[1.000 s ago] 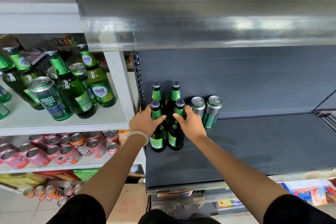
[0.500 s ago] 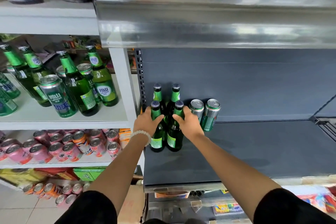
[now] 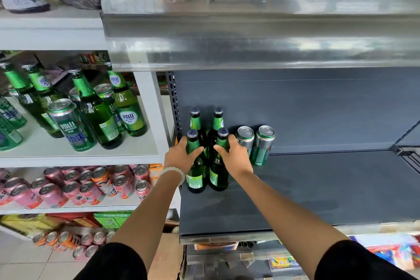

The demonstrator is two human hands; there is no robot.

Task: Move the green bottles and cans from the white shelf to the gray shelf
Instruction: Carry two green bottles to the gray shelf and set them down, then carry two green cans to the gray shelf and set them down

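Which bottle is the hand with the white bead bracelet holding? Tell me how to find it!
Look at the gray shelf, at its left end where four green bottles stand in a square. It is the front left bottle, gripped by the left hand; the right hand grips the bottle beside it.

You're seeing bright, even light glaring off the metal shelf lip point(image 3: 261, 52), wide-angle bending at the edges, and motion blur smearing the far top items.

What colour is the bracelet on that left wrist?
White beads; the bracelet shows best in the head view.
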